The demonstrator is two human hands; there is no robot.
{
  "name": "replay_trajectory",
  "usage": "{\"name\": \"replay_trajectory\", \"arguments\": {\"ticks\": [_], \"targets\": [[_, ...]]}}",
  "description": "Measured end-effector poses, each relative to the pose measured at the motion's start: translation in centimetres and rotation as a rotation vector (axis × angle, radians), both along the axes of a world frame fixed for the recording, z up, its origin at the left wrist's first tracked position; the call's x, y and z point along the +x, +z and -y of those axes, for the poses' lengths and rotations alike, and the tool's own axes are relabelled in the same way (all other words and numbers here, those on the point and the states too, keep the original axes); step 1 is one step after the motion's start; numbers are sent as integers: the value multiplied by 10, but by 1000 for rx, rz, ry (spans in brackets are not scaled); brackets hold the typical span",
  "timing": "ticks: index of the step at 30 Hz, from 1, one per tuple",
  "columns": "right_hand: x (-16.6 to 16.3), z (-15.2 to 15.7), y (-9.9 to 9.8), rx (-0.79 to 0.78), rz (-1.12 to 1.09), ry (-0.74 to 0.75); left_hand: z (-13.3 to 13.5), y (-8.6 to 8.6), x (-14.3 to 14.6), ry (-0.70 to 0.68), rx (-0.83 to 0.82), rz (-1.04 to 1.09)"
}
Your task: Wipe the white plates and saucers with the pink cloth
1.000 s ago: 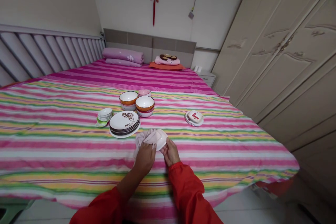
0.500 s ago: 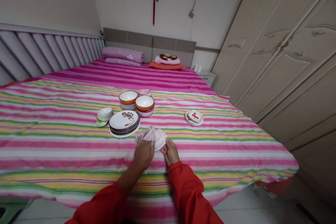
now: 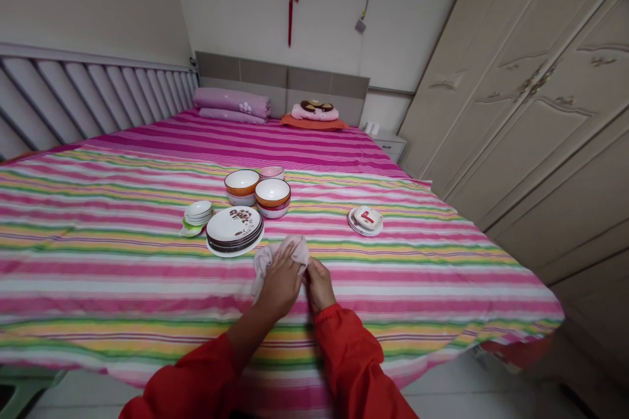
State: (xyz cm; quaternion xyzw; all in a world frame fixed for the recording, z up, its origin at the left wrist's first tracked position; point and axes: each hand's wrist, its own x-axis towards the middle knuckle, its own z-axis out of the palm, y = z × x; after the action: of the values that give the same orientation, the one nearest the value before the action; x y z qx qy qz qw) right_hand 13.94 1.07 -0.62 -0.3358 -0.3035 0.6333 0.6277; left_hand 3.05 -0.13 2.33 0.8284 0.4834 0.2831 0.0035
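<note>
My left hand presses a pale pink cloth against a small white dish, which the cloth and hand now hide almost fully. My right hand grips that dish from the right side, fingers curled round its edge. Both hands hover just above the striped bedspread, close in front of a stack of plates with a brown flower pattern. Both arms wear red sleeves.
Behind the plates stand orange-rimmed bowls and a pink bowl. A pile of small white saucers sits to the left. A small dish with a red mark lies to the right. Pillows lie by the headboard, a wardrobe on the right.
My left hand has moved the cloth up and over the white dish, which showed at the right of the cloth before and is now covered. My right hand has stayed in place.
</note>
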Motion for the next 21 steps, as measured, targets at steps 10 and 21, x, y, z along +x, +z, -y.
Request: {"name": "replay_trajectory", "arguments": {"ticks": [10, 21], "targets": [[-4, 1, 7, 9, 71, 31, -23, 5, -15, 135, -171, 334], [-7, 10, 23, 104, 161, 18, -14, 14, -11, 37, -208, 566]]}}
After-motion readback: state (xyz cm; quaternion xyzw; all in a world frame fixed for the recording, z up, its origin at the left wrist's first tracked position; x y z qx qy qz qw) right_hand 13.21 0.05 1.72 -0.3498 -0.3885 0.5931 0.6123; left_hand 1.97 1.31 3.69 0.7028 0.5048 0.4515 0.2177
